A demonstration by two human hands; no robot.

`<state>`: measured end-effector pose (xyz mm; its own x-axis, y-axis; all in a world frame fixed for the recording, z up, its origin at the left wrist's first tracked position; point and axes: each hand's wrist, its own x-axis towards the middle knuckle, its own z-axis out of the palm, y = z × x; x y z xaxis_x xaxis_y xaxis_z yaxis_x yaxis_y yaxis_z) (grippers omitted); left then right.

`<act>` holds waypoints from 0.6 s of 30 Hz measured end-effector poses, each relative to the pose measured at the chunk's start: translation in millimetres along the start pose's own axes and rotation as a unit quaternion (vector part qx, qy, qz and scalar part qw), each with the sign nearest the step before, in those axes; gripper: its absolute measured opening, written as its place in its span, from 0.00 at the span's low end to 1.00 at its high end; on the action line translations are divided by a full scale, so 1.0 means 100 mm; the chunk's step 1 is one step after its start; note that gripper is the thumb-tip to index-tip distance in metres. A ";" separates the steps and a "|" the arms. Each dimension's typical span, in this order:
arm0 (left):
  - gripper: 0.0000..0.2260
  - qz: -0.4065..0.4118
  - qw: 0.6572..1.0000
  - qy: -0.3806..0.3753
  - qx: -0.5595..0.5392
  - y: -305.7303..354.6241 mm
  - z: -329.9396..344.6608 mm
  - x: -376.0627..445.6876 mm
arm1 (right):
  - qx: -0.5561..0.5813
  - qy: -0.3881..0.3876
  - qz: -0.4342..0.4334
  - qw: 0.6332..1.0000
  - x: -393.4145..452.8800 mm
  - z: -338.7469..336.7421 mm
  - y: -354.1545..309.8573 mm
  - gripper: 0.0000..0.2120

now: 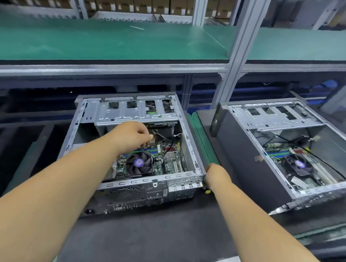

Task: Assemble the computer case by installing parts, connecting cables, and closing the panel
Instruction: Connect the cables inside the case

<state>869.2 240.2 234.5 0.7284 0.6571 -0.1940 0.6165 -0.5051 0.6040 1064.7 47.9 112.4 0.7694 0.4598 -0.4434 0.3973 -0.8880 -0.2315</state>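
Green-matted shelf (112,40): spans the upper view, carried on grey metal posts, above and behind the work area.

Dark tabletop (155,228): carries 2 open computer cases side by side.

Computer case (139,180), centre: side panel off, open face up, rear ports toward the viewer; drive cage (137,112) at the far end; motherboard (167,160) on the floor of the case with black cables above it.

2nd computer case (255,173), right: likewise open, tilted in view, own fan and board showing; well apart from both hands.

Left hand (132,135): reaching inside the centre case just past the fan, fingers curled down among the cables; what is pinched, cannot tell.

Right hand (214,172): at the near right corner of the centre case, fingers folded round a tool with a yellow-green tip (207,191).

CPU fan (140,163): black, purple label at hub, near left of the motherboard.
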 end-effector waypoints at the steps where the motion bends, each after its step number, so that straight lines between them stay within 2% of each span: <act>1: 0.10 -0.005 1.000 0.014 -0.004 -0.01 0.02 -0.07 | 0.011 0.010 -0.003 1.000 -0.01 -0.01 0.01 0.03; 5: 0.09 -0.008 0.997 0.074 -0.027 -0.05 0.09 -0.30 | 0.131 0.108 -0.041 0.985 -0.09 -0.24 0.00 0.14; 11: 0.07 -0.015 0.980 0.152 -0.131 -0.05 0.12 -0.62 | 0.287 0.176 -0.150 0.930 -0.51 -0.93 -0.36 0.15; 16: 0.06 -0.027 0.954 0.186 -0.234 -0.12 0.02 -0.92 | 0.323 0.141 -0.246 0.903 -1.01 -0.99 -0.90 0.16; 18: 0.05 -0.026 0.942 0.182 -0.281 -0.18 -0.03 -1.09 | 0.334 0.103 -0.267 0.898 -1.23 -0.85 -1.12 0.13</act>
<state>777.9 179.2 247.6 0.4868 0.8733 -0.0187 0.3188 -0.1577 0.9346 968.2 90.8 266.4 0.6620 0.7485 0.0389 0.4012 -0.3101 -0.8619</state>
